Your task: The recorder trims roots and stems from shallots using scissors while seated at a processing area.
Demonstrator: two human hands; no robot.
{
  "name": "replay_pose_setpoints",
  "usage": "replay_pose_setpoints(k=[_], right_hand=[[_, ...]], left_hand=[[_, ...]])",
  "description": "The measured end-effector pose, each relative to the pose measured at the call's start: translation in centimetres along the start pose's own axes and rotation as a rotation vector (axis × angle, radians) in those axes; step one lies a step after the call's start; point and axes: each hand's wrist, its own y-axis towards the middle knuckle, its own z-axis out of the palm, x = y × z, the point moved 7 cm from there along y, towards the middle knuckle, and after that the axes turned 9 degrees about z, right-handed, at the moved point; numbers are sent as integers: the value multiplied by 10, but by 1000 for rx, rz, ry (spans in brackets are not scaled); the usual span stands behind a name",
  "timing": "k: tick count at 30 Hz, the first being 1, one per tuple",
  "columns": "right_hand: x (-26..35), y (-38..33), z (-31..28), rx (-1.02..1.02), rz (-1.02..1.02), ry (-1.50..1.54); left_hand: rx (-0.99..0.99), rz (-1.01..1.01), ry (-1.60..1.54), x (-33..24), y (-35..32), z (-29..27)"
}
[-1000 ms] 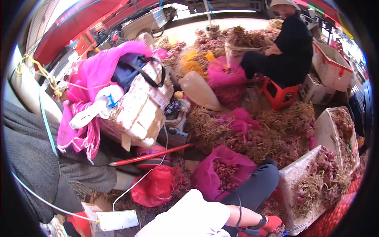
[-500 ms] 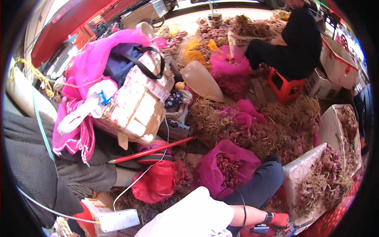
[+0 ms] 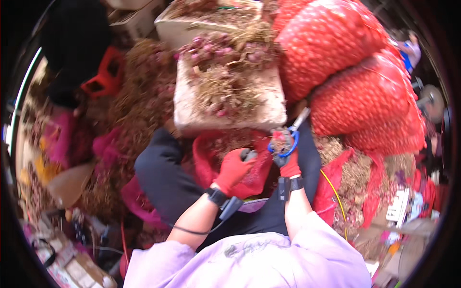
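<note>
My left hand (image 3: 234, 168), in a red glove with grey fingertips, is over a red mesh bag (image 3: 201, 156) spread between my knees. Its fingers are curled together, and whatever is in them is too blurred to make out. Scissors with blue handles (image 3: 295, 144) are in my right hand (image 3: 288, 156), gloved the same way, their blades pointing up and away to the right. In front of the knees stands a white foam box (image 3: 187, 108), heaped with purple shallots (image 3: 211, 48) and their dry roots and stalks (image 3: 225, 91).
Full red net sacks (image 3: 331, 43) are stacked at the right. Shallots and dry stalks (image 3: 144, 81) cover the ground at the left, near a red stool (image 3: 105, 74) and a person in black (image 3: 72, 38). A pink mesh bag (image 3: 139, 201) lies by my left knee.
My view has swung to the right, bringing the foam box and red sacks toward the middle. Both gloved hands now show; before, only one was visible at the lower right edge.
</note>
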Motion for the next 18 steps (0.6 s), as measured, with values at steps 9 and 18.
replay_pose_setpoints(k=[9,18], right_hand=[[7,-43,63,-286,-104,-550],[-12,-49,70,-240,10,-574]], left_hand=[[85,255,45,-11,18,27],[-54,-72,-564,17,13,27]])
